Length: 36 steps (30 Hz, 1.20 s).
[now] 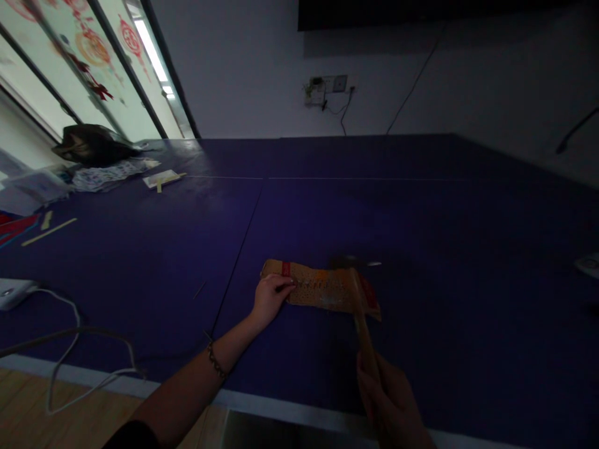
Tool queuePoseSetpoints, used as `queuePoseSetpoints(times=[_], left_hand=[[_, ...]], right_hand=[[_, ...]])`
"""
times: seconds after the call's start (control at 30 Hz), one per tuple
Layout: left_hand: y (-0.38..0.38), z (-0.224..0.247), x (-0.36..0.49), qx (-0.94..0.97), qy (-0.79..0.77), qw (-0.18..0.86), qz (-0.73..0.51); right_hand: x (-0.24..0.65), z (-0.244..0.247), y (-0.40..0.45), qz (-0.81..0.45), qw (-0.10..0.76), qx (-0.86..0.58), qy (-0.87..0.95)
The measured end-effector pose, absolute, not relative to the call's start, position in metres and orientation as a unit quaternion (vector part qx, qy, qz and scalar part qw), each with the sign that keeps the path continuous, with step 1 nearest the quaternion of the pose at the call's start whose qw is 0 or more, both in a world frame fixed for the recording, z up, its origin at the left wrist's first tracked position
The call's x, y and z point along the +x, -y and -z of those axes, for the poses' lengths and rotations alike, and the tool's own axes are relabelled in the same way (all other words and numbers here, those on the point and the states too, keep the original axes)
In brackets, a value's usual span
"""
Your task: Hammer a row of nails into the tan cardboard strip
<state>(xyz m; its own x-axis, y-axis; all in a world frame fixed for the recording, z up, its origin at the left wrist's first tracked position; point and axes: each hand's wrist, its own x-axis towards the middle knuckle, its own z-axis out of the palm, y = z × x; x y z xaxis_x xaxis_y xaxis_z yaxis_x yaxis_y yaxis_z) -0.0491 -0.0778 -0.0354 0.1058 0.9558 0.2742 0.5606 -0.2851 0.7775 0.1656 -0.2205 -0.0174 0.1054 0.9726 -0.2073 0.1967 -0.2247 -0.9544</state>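
On the dark blue table lies a brown cardboard strip with red patches near its ends and many small holes or marks. Along its middle runs a row of small dark bits, too blurred to name. My left hand rests on the strip's left part, thumb and forefinger pinched together; whatever sits between the fingertips is too small to make out. My right hand is wrapped round the wooden handle of a hammer. Its dark, motion-blurred head hovers over or just behind the strip's right part.
The blue table reaches back to a wall with sockets. To the left are a power strip with a looping white cable, a black bag, a plastic box and a small white pad.
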Motion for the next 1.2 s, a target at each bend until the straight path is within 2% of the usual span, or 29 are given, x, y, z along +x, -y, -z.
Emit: queuePoseSetpoints(times=[0.13,0.27,0.5,1.2], left_hand=[[0.077,0.035,-0.048,0.702,-0.537,0.251,-0.394],[0.076,0.037,-0.047,0.705,-0.537,0.239,-0.397],[0.074,0.04,-0.047,0.72,-0.522,0.237,-0.391],[0.076,0.037,-0.046,0.716,-0.531,0.232,-0.389]], right_hand=[[0.148,-0.001,0.237,-0.451,0.4,-0.61,0.514],[0.131,-0.012,0.238,-0.453,0.346,-0.598,0.564],[0.124,-0.005,0.234,-0.422,0.274,-0.629,0.592],[0.116,0.012,0.234,-0.387,0.257,-0.65,0.601]])
